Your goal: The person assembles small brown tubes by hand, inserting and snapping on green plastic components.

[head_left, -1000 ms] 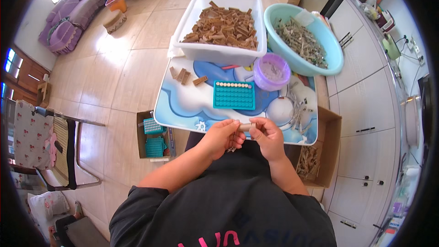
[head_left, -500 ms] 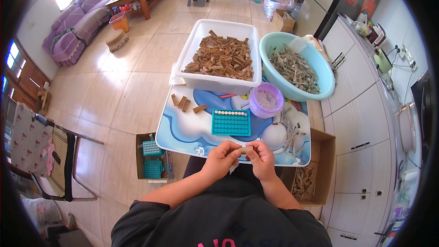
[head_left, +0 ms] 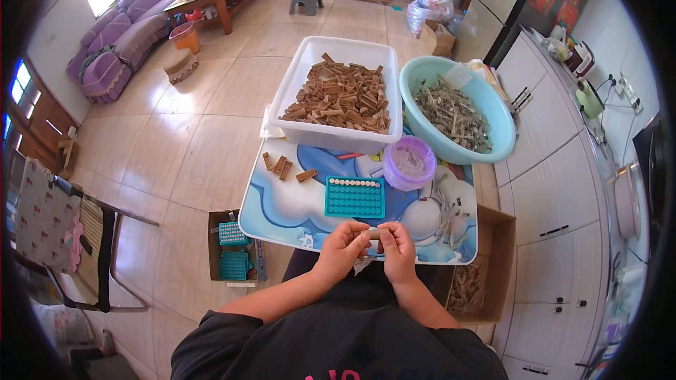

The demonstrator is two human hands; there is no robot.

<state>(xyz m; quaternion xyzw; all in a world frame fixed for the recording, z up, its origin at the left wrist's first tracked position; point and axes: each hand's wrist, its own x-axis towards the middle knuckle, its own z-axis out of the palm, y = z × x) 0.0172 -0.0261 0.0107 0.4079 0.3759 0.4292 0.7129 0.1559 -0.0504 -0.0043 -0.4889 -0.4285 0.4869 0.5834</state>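
Close to the table's near edge, my left hand (head_left: 343,247) and my right hand (head_left: 396,248) pinch a small tan-brown strip-like piece (head_left: 376,234) between them, fingers and thumbs closed. Something thin and pale hangs below the left fingers; I cannot make out what it is. Just beyond my hands lies a teal tray (head_left: 355,200) of round cells, its far row filled with white round pieces. Several brown channel-shaped pieces (head_left: 283,168) rest to its left. A purple round tub (head_left: 409,163) with small pale bits stands to its right, near a loose pile of clear, thin pieces (head_left: 448,214).
A white bin (head_left: 285,123) heaped with brown pieces and a light-blue basin (head_left: 504,146) of clear thin pieces stand behind the table. Cardboard boxes flank my legs: the left one (head_left: 213,267) holds teal trays, the right one (head_left: 503,253) scraps. A chair (head_left: 98,246) stands left, white cabinets (head_left: 549,197) right.
My hands sit slightly lower in the view along with the table, as the view has shifted a little. Both still grip the brown piece, with the fingers slightly rearranged.
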